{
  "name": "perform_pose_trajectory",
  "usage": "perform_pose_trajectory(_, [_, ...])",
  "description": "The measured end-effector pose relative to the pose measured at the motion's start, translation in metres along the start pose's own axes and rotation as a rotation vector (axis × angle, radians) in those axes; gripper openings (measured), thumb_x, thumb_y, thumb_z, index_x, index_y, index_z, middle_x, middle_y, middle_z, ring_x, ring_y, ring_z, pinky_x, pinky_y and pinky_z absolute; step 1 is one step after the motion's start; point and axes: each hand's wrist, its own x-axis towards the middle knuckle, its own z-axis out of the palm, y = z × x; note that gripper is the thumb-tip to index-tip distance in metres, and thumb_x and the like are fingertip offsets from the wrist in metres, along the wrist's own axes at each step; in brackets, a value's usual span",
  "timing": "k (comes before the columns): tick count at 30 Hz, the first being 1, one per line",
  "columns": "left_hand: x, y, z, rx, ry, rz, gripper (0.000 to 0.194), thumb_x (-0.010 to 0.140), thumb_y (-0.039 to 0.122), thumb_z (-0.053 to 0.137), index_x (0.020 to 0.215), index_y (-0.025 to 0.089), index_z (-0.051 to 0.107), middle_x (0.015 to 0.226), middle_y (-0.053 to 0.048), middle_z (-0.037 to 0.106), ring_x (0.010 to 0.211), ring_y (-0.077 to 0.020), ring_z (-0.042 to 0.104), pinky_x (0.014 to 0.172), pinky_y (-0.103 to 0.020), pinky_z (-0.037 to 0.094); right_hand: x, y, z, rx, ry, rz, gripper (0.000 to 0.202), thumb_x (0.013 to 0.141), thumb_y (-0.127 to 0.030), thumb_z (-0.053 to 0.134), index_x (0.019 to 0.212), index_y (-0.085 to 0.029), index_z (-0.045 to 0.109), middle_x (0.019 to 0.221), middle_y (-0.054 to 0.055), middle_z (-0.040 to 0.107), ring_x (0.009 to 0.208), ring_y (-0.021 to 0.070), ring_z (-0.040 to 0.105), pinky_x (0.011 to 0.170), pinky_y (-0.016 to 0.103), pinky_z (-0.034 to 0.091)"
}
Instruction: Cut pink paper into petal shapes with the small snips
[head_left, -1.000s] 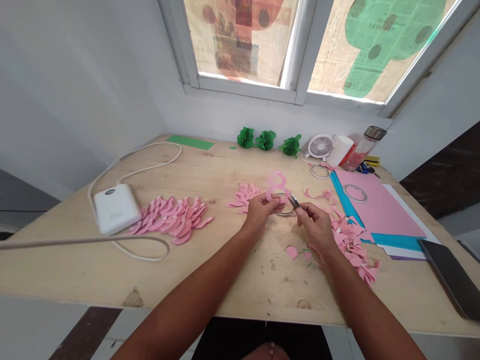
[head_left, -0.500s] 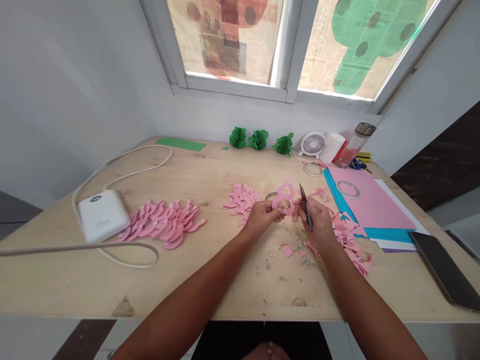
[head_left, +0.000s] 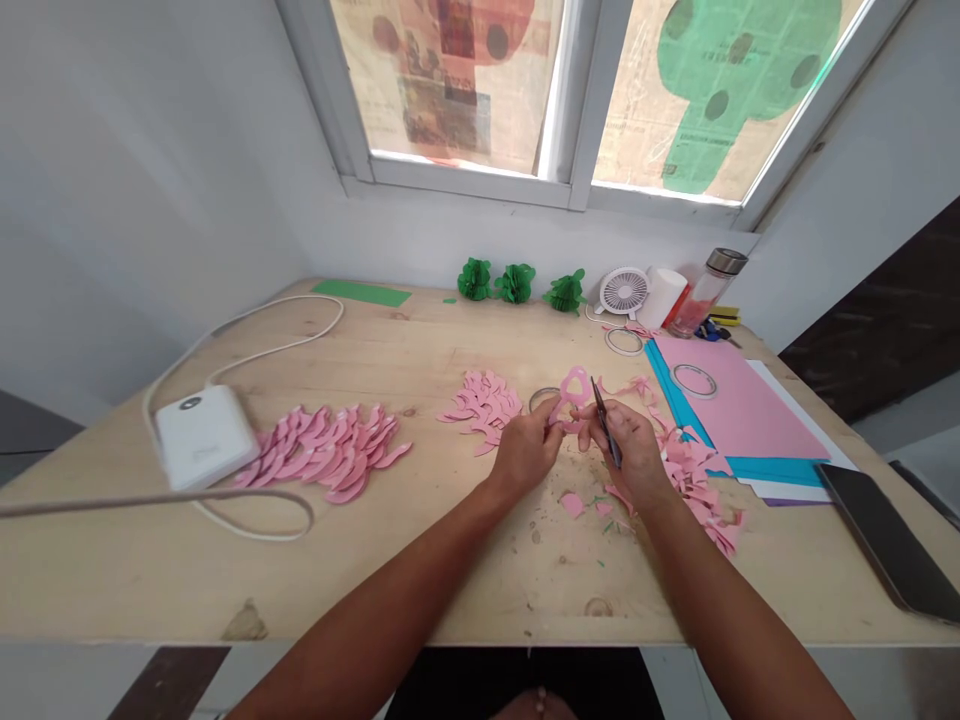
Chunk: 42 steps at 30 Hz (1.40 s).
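Observation:
My left hand [head_left: 527, 447] pinches a pink paper cutout [head_left: 576, 384] with open holes in it, held just above the wooden table. Close on its right, my right hand [head_left: 626, 440] holds dark scissors [head_left: 604, 420], blades pointing up and away beside the cutout. Whether the blades are apart is too small to tell. A small pile of curved pink pieces [head_left: 486, 400] lies left of the cutout, and a larger pile [head_left: 334, 450] lies farther left. Pink scraps [head_left: 697, 480] are heaped beside my right wrist.
A white power bank [head_left: 205, 437] with cables sits left. Green paper balls [head_left: 514, 283], a small fan [head_left: 624, 291] and a glass bottle [head_left: 709, 292] line the back. Coloured paper sheets [head_left: 757, 405], a tape roll [head_left: 694, 380] and a phone [head_left: 889, 540] are at right.
My left hand has turned, and the pink cutout has tilted and twisted with it. The scissors have shifted slightly left and down with my right hand.

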Motion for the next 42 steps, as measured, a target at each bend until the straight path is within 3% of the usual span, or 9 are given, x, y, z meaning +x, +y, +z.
perform_pose_trajectory(4, [-0.003, 0.004, 0.0, 0.143, -0.001, 0.054, 0.048, 0.08, 0.02, 0.046, 0.128, 0.02, 0.047, 0.06, 0.001, 0.06, 0.049, -0.0137, 0.052, 0.052, -0.023, 0.038, 0.0, 0.001, 0.0, -0.012, -0.003, 0.012, 0.033, 0.079, -0.049, 0.057, 0.086, -0.017, 0.064, 0.05, -0.005, 0.04, 0.052, 0.0133, 0.05, 0.059, 0.028, 0.039])
perform_pose_trajectory(14, [-0.007, 0.002, 0.006, 0.239, -0.089, 0.218, 0.046, 0.085, 0.027, 0.043, 0.13, 0.021, 0.041, 0.078, -0.003, 0.068, 0.062, -0.0151, 0.061, 0.057, -0.023, 0.043, 0.0, 0.003, 0.001, 0.077, -0.038, 0.021, 0.028, 0.08, -0.046, 0.056, 0.081, -0.018, 0.062, 0.051, -0.005, 0.042, 0.05, 0.0123, 0.046, 0.059, 0.028, 0.041])
perform_pose_trajectory(18, [-0.009, 0.002, 0.009, 0.3, -0.092, 0.264, 0.048, 0.085, 0.026, 0.041, 0.133, 0.022, 0.036, 0.076, -0.002, 0.068, 0.062, -0.0163, 0.062, 0.056, -0.024, 0.043, 0.0, 0.003, 0.001, 0.093, -0.043, 0.034, 0.028, 0.08, -0.046, 0.056, 0.078, -0.018, 0.061, 0.051, -0.004, 0.041, 0.052, 0.0134, 0.049, 0.059, 0.029, 0.041])
perform_pose_trajectory(26, [-0.009, 0.0, 0.006, 0.101, -0.165, 0.269, 0.058, 0.078, 0.023, 0.049, 0.134, 0.025, 0.034, 0.079, 0.001, 0.068, 0.067, -0.0141, 0.062, 0.063, -0.024, 0.046, 0.0, 0.003, 0.001, 0.14, -0.036, 0.039, 0.029, 0.081, -0.044, 0.056, 0.069, -0.018, 0.056, 0.051, -0.005, 0.042, 0.05, 0.0109, 0.045, 0.054, 0.027, 0.037])
perform_pose_trajectory(35, [-0.002, 0.005, -0.002, -0.514, -0.223, 0.014, 0.055, 0.072, 0.019, 0.052, 0.127, 0.015, 0.047, 0.077, -0.005, 0.067, 0.067, -0.0145, 0.061, 0.064, -0.026, 0.047, 0.003, -0.01, -0.011, 0.332, 0.018, 0.081, 0.035, 0.076, -0.057, 0.053, 0.078, -0.023, 0.062, 0.044, -0.009, 0.026, 0.041, 0.0089, 0.029, 0.058, 0.03, 0.039])
perform_pose_trajectory(39, [0.001, 0.008, -0.003, -0.783, -0.191, -0.2, 0.043, 0.071, 0.024, 0.057, 0.112, 0.012, 0.057, 0.071, -0.006, 0.066, 0.062, -0.0156, 0.062, 0.059, -0.027, 0.049, 0.002, -0.014, -0.012, 0.336, 0.014, 0.081, 0.037, 0.075, -0.06, 0.052, 0.074, -0.024, 0.061, 0.043, -0.009, 0.021, 0.039, 0.0089, 0.024, 0.055, 0.031, 0.038])
perform_pose_trajectory(42, [0.003, 0.007, -0.004, -0.923, -0.244, -0.305, 0.036, 0.069, 0.029, 0.063, 0.1, 0.011, 0.061, 0.073, -0.008, 0.066, 0.065, -0.0171, 0.063, 0.061, -0.029, 0.049, 0.0, -0.016, -0.009, 0.361, -0.04, 0.099, 0.038, 0.074, -0.06, 0.053, 0.072, -0.023, 0.06, 0.043, -0.01, 0.02, 0.038, 0.0081, 0.022, 0.051, 0.028, 0.034])
